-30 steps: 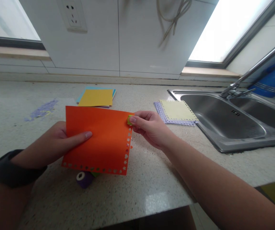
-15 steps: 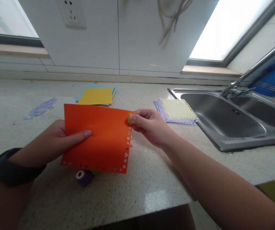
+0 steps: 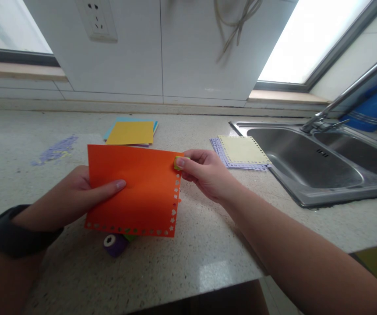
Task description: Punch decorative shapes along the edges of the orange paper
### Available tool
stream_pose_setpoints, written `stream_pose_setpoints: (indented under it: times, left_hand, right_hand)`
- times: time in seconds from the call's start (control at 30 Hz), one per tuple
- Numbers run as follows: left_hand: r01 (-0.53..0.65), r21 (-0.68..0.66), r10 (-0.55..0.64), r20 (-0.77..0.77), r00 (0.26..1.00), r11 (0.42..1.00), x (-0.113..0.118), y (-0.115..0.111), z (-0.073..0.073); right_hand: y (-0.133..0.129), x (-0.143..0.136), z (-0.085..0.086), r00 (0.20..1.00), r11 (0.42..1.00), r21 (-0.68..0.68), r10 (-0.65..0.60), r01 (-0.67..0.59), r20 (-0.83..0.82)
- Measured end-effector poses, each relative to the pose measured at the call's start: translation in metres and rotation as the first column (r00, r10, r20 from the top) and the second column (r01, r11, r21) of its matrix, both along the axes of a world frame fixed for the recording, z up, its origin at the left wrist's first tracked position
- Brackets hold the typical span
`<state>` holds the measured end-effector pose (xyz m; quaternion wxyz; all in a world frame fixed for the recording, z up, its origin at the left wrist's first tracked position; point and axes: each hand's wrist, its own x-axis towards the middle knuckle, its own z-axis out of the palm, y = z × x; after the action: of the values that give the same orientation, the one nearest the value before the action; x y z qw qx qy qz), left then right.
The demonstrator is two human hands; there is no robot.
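Observation:
An orange paper sheet (image 3: 135, 197) is held up over the counter, with small cut-out shapes along its bottom and right edges. My left hand (image 3: 83, 190) grips its left side, thumb on top and fingers hidden behind. At the top right corner, my right hand (image 3: 203, 173) pinches a small yellow-green punch (image 3: 177, 163) that sits on the paper's edge. Below the sheet lies a purple punch (image 3: 115, 245) with a white top, and a green one (image 3: 130, 237) is partly covered by the paper.
Behind the sheet is a stack of coloured paper, yellow on top (image 3: 131, 132). Punched cream paper (image 3: 242, 150) lies on purple sheets beside the steel sink (image 3: 306, 162). Purple paper bits (image 3: 57, 149) are scattered at the left. The counter's front edge runs below.

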<state>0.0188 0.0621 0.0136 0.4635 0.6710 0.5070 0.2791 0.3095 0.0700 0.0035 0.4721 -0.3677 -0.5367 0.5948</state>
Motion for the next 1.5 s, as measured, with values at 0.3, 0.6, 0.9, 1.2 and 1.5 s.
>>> stream_pose_setpoints:
  times: [0.3,0.6,0.9,1.2,1.5]
  left_hand:
    - [-0.005,-0.005,0.005,-0.011,1.0,1.0,0.0,-0.001,-0.001]
    - [-0.053,-0.031,0.053,0.009,0.999,0.998,0.0,0.0,-0.002]
    - [-0.052,-0.078,0.055,0.035,0.998,0.996,0.0,0.003,-0.001]
    - [-0.054,-0.091,0.06,0.073,0.996,0.994,0.0,0.002,0.002]
    - [-0.048,-0.123,0.067,0.158,0.985,0.991,0.0,0.003,0.003]
  right_hand:
    - [0.0,-0.001,0.0,0.999,0.999,0.042,-0.031,0.03,0.038]
    - [0.0,-0.001,0.004,1.0,0.999,0.041,0.003,-0.004,0.003]
    - [0.009,0.005,0.006,0.975,0.987,-0.046,-0.157,0.152,-0.154]
    - [0.022,0.016,-0.007,0.782,0.948,0.257,-0.301,0.186,0.546]
    - [0.023,0.019,-0.008,0.506,0.954,0.299,-0.253,-0.012,0.825]
